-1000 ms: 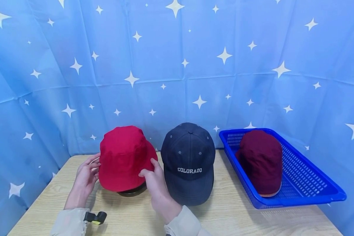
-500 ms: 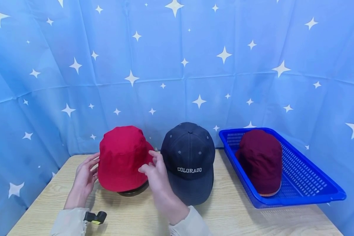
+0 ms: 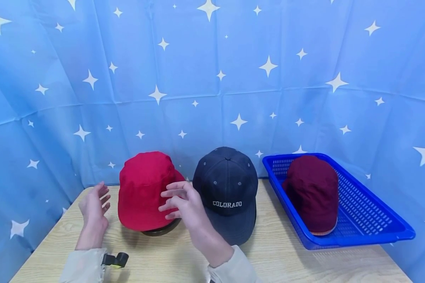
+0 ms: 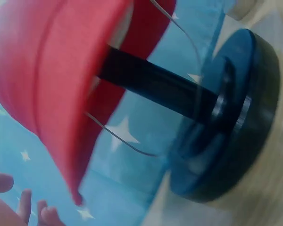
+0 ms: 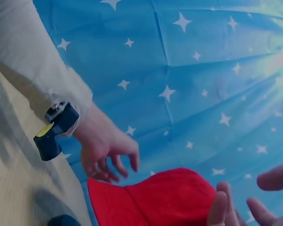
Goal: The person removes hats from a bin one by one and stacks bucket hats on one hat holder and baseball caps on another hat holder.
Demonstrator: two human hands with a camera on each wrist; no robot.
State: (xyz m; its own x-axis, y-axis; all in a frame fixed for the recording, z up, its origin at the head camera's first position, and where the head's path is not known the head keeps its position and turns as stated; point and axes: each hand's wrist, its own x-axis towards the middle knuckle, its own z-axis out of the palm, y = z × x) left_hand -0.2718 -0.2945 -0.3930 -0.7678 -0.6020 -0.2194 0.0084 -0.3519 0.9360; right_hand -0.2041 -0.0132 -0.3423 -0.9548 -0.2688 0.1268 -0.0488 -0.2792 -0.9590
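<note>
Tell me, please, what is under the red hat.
Under the red hat is a black stand, its post reaching inside, its round base on the table; a thin cord hangs down too. The hat hides the stand's top.

The word COLORADO runs in one line of white capitals across the front of the dark cap, just above its brim. On the black wrist mount, the yellow label is too blurred to read.

red hat: cropped (left wrist view) | black stand: top hidden
</note>
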